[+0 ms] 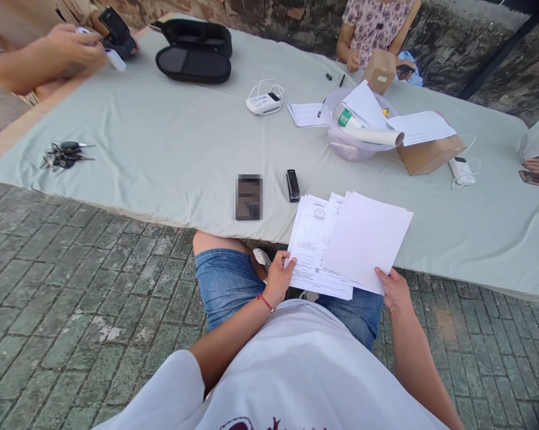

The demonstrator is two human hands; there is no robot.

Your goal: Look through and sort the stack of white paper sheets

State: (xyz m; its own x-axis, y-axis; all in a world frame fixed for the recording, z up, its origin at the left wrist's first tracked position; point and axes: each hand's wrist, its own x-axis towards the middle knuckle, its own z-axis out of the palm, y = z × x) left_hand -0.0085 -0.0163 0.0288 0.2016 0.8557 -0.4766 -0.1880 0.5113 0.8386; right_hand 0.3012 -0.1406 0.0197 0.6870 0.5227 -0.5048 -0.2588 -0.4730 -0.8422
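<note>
I hold a fanned stack of white paper sheets [341,245] over my lap at the table's near edge. My left hand [279,276] pinches the stack's lower left corner, over a printed form. My right hand [394,289] grips the lower right corner under a blank top sheet. A black stapler [292,184] and a dark phone [248,197] lie on the grey-green cloth just beyond the papers.
The cloth-covered table [162,149] carries a bunch of keys [63,155], a black case [193,51], a white device [264,101], a plastic bowl with papers [354,128] and cardboard boxes [430,154]. Other people's hands work at the far left [72,45], far side [354,60] and right edge [538,166].
</note>
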